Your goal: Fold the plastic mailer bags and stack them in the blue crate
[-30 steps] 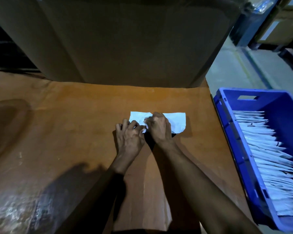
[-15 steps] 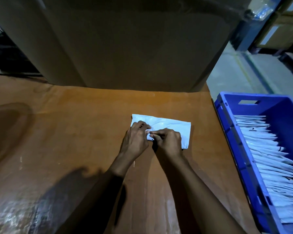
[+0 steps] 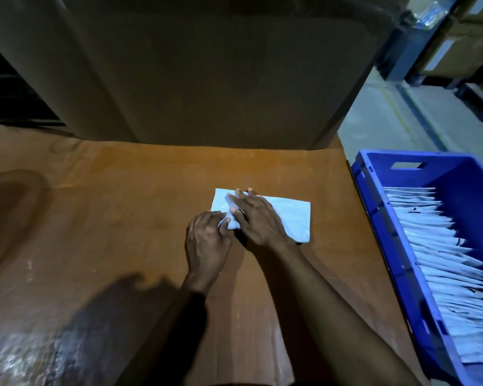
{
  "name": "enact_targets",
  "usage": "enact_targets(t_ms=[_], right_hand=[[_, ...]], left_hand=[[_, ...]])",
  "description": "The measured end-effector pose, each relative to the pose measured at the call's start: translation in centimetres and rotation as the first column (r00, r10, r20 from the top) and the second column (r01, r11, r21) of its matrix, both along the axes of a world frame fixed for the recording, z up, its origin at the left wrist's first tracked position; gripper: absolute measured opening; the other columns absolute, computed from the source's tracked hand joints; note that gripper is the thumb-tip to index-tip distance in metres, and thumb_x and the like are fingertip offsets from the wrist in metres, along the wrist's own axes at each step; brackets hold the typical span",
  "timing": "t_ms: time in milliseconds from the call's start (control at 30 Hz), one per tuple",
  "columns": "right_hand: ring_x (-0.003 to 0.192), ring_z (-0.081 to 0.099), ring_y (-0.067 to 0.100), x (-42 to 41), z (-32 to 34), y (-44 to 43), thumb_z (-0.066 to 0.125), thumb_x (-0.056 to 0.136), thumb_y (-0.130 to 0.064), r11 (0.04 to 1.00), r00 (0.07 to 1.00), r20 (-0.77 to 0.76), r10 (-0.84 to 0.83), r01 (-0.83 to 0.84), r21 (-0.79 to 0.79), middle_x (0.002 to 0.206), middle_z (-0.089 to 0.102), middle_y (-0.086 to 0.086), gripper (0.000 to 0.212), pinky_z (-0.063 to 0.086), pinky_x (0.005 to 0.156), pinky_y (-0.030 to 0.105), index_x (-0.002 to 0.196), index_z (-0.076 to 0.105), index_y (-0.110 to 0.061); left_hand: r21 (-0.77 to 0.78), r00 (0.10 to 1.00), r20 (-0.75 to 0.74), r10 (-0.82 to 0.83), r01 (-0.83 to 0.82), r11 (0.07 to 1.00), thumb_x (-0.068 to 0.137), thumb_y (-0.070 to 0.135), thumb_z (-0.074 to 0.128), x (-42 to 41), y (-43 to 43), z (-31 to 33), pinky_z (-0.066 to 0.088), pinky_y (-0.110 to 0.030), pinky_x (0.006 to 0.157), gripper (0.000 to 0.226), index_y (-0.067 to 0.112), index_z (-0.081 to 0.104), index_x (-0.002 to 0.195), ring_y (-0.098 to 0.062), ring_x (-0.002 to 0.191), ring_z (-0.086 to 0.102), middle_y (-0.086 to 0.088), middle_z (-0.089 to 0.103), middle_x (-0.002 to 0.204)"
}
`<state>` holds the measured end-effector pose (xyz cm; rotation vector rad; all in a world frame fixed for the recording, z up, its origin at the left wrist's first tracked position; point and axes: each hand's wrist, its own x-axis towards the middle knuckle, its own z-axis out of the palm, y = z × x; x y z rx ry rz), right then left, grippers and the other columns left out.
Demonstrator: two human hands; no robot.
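Head view looks down on a brown tabletop (image 3: 109, 207) that fills the left and centre of the frame. A white plastic mailer bag (image 3: 293, 218) lies flat on it just right of centre, its long side running left to right.

The right hand (image 3: 258, 218) rests palm down on the left half of the bag, released, with straight fingers spread toward the bag's upper left corner and pressing the plastic against the table. The right forearm comes in from the lower right of the frame.

The left hand (image 3: 207, 240) sits just to the lower left of the right hand, touching it. Its fingers are curled and pinch a small bunched bit of the bag at the bag's lower left edge; exactly how much plastic is gathered there cannot be told, as the hands cover it. The right half of the bag lies uncovered and smooth.

At the right edge of the frame stands the blue crate (image 3: 374, 218), just beside the table and well apart from the bag. Inside it a row of folded white bags (image 3: 435, 246) leans one on another, running from the crate's upper end to its lower end.

A large cardboard box (image 3: 207, 73) stands on the table's far side and fills the top of the frame. In the upper right a grey floor (image 3: 379, 118) and dark blue racking (image 3: 402, 51) show.
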<state>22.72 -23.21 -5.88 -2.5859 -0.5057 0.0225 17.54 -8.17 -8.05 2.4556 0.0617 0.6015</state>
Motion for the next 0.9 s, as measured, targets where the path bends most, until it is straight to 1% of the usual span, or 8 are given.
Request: enact_targets(t_ms=[200,300,400,467,533,633,767,900], right_hand=[[0.153,0.037,0.026,-2.4,-2.0,2.1,0.033,0.107,-0.043,0.972,0.961,0.218,-0.172,0.201,-0.122,0.155,0.054,-0.001,0.049,0.030,0.124,0.044,0.144,0.062,-0.029],[0.160,0.015,0.019,-1.4,-1.3,1.0,0.028,0.110,-0.048,0.992,0.995,0.050,-0.092,0.096,-0.086,0.166,0.037,-0.009,0.050,0.011,0.129,0.039,0.152,0.051,-0.036],[0.160,0.006,0.009,-0.6,0.1,-1.0,0.042,0.111,-0.041,0.967,0.987,-0.161,0.028,0.014,0.253,0.168,0.030,-0.014,0.043,0.006,0.130,0.036,0.153,0.050,-0.038],[0.160,0.012,0.011,-1.5,0.4,-2.1,0.043,0.110,-0.037,0.930,0.993,-0.046,-0.107,0.116,0.350,0.166,0.036,-0.009,0.044,0.010,0.130,0.039,0.151,0.055,-0.029],[0.160,0.017,0.017,-3.0,0.2,-2.6,0.036,0.110,-0.040,0.934,0.944,0.138,-0.298,0.259,0.248,0.165,0.040,-0.004,0.047,0.015,0.129,0.046,0.150,0.056,-0.026],[0.162,0.003,0.020,-4.8,-0.1,-2.8,0.025,0.111,-0.048,0.930,0.917,0.166,-0.361,0.368,-0.012,0.172,0.024,-0.003,0.053,0.007,0.129,0.049,0.159,0.041,-0.033],[0.162,0.000,0.022,-5.5,-1.5,-3.5,0.014,0.109,-0.058,0.876,0.896,0.156,-0.416,0.441,-0.196,0.174,0.015,-0.006,0.058,0.004,0.128,0.055,0.163,0.025,-0.041],[0.161,-0.004,0.018,-4.9,-1.5,-3.8,0.012,0.106,-0.064,0.885,0.903,0.066,-0.424,0.429,-0.183,0.173,0.015,-0.011,0.061,-0.002,0.128,0.051,0.163,0.022,-0.045]], left_hand=[[0.157,0.996,-0.090,-0.013,0.027,0.987,0.073,0.017,0.036,-0.6,1.1,0.2,0.042,-0.042,0.098,0.057,0.011,0.075,0.115,-0.028,0.115,0.059,-0.004,0.069,0.122],[0.294,0.989,-0.147,0.035,0.010,0.956,0.078,0.025,0.038,-0.2,0.9,1.5,0.041,-0.045,0.090,0.048,0.015,0.074,0.109,-0.029,0.106,0.058,-0.003,0.069,0.113],[0.390,0.986,-0.156,0.062,0.003,0.921,0.092,0.032,0.037,1.0,0.0,3.0,0.040,-0.048,0.091,0.043,0.012,0.071,0.110,-0.033,0.102,0.056,-0.010,0.070,0.105],[0.296,0.993,-0.101,-0.066,0.093,0.951,0.104,0.029,0.035,2.1,-0.9,3.1,0.037,-0.047,0.107,0.046,0.008,0.064,0.132,-0.035,0.126,0.052,-0.015,0.065,0.132],[0.170,0.942,-0.132,-0.307,0.327,0.930,0.112,0.030,0.031,3.2,-1.6,3.1,0.016,-0.039,0.128,0.051,0.012,0.037,0.159,-0.023,0.158,0.018,-0.007,0.030,0.168],[0.171,0.834,-0.262,-0.486,0.536,0.827,0.113,0.041,0.019,4.4,-1.8,1.9,-0.004,-0.039,0.130,0.061,0.018,0.002,0.166,-0.012,0.158,-0.016,0.004,-0.007,0.174],[0.330,0.840,-0.373,-0.393,0.516,0.790,0.108,0.051,0.004,4.9,-1.5,-0.2,-0.002,-0.049,0.129,0.066,0.021,0.001,0.166,-0.021,0.159,-0.018,0.003,-0.007,0.174],[0.275,0.828,-0.429,-0.362,0.501,0.821,0.099,0.060,-0.002,5.5,-1.9,-0.4,-0.013,-0.048,0.127,0.074,0.029,0.007,0.166,-0.022,0.157,-0.023,0.007,-0.008,0.173]])
